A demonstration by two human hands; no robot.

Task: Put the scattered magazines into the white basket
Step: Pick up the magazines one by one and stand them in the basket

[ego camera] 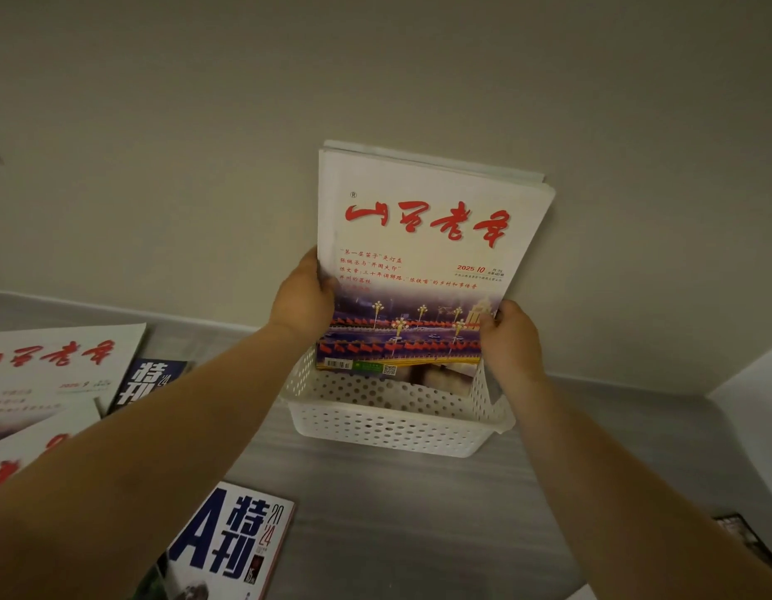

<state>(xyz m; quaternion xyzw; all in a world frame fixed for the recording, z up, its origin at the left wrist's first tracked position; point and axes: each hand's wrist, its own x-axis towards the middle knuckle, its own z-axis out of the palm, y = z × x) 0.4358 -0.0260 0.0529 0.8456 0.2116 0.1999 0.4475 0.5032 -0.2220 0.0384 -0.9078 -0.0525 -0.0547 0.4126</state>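
A white perforated basket stands on the grey table against the wall. A white magazine with red calligraphy stands upright in it, with other magazines stacked behind it against the wall. My left hand grips its left edge and my right hand grips its lower right edge. More magazines lie scattered on the table: a white one with red title, a dark blue one, another white one at the left edge, and a blue-lettered one near the front.
The beige wall rises right behind the basket. A white surface juts in at the right. A dark object lies at the right near my forearm. Bare grey table stretches in front of the basket.
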